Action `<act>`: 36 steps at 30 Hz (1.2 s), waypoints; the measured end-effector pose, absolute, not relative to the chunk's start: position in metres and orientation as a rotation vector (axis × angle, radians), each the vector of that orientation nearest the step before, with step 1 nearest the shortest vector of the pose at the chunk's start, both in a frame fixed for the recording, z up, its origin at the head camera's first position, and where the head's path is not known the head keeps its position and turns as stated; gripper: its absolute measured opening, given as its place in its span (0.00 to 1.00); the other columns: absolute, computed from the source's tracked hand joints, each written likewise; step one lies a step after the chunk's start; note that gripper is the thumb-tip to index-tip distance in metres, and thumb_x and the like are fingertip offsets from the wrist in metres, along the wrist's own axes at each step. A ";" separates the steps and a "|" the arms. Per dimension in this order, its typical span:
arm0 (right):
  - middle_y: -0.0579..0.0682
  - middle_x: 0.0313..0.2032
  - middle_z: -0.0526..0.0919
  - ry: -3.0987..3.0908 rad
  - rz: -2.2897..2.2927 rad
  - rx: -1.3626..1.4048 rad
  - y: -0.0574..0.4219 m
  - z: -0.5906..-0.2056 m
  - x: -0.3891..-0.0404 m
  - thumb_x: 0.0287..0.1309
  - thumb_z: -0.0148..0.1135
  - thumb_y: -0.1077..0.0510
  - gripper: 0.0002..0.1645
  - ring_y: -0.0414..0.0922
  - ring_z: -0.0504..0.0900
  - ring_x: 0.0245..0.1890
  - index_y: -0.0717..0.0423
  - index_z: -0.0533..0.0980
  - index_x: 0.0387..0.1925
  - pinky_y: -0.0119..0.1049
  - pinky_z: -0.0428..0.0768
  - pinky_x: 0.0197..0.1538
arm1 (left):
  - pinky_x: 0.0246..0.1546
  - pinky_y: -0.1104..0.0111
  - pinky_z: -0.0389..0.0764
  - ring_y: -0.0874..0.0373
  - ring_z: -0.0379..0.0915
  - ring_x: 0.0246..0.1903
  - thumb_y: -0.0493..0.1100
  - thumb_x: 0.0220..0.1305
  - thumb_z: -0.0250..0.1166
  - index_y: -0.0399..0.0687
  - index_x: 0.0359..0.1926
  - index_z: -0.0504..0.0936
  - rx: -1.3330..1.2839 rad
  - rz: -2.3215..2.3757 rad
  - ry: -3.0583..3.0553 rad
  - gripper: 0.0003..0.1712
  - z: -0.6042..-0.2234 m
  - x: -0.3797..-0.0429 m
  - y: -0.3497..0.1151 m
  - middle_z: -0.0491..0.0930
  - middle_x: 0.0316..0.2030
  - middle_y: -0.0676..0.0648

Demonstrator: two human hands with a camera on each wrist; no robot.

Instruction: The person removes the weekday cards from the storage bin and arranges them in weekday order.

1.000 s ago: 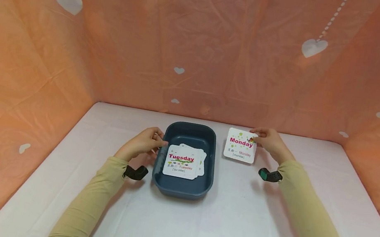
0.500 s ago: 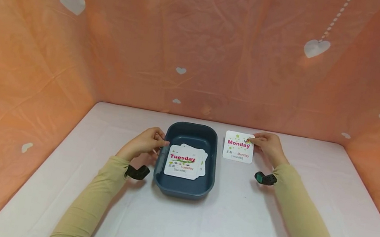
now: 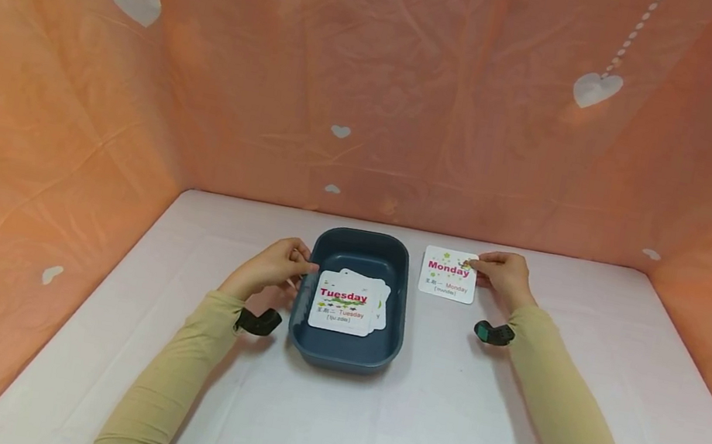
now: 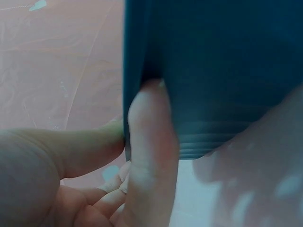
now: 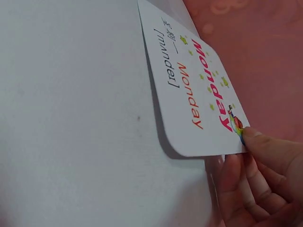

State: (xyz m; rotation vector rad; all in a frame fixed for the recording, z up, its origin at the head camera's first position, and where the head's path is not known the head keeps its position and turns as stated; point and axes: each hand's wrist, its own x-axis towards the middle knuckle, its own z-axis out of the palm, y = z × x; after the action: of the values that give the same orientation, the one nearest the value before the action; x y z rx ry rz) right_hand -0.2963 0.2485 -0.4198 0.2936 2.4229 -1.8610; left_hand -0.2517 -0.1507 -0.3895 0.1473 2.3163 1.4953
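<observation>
A square white flashcard printed "Monday" (image 3: 448, 283) lies low over the table, right of the bin. My right hand (image 3: 504, 276) pinches its right edge, thumb on top and fingers beneath, as the right wrist view shows. A dark blue plastic bin (image 3: 343, 349) stands left of it. My left hand (image 3: 276, 265) pinches the bin's left rim; in the left wrist view the thumb and a finger (image 4: 154, 137) lie on either side of the bin wall (image 4: 222, 71). Inside the bin, a "Tuesday" flashcard (image 3: 339, 321) rests on top of other cards, mostly hidden.
The white table (image 3: 405, 434) ends at the back against an orange cloth backdrop (image 3: 418, 107) with white hearts. Cloth walls also rise on the left and right. Each wrist carries a black strap-mounted camera, such as the right one (image 3: 494, 333).
My right hand has brought the Monday card slightly down toward the table and levelled it, still pinching its edge. My left hand keeps its hold on the bin rim.
</observation>
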 end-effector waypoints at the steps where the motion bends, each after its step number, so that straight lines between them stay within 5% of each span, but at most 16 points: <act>1: 0.58 0.36 0.81 2.437 -1.841 0.293 0.248 -0.420 -0.297 0.59 0.62 0.67 0.22 0.36 0.82 0.26 0.76 0.70 0.53 0.30 0.83 0.36 | 0.21 0.63 0.82 0.56 0.72 0.21 0.37 0.66 0.61 0.33 0.46 0.66 0.148 1.497 2.316 0.16 -0.389 -0.252 -0.151 0.73 0.27 0.44; 10: 0.71 0.50 0.74 2.472 -1.713 0.293 0.247 -0.415 -0.301 0.61 0.57 0.69 0.21 0.37 0.80 0.29 0.78 0.70 0.54 0.27 0.81 0.36 | 0.23 0.59 0.83 0.56 0.72 0.20 0.38 0.67 0.60 0.33 0.45 0.65 0.163 1.487 2.313 0.15 -0.385 -0.254 -0.150 0.72 0.25 0.44; 36: 0.63 0.47 0.75 2.523 -1.604 0.446 0.239 -0.418 -0.304 0.56 0.61 0.68 0.19 0.38 0.75 0.29 0.74 0.74 0.49 0.24 0.78 0.31 | 0.21 0.65 0.80 0.57 0.72 0.20 0.37 0.67 0.60 0.33 0.44 0.66 0.166 1.497 2.329 0.13 -0.388 -0.254 -0.151 0.71 0.25 0.45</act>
State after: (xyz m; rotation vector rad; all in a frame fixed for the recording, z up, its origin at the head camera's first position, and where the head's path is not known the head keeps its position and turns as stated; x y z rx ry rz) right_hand -0.3039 0.2388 -0.4176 0.4461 2.5234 -1.6037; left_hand -0.2543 -0.1508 -0.3881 0.1658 2.3286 1.4971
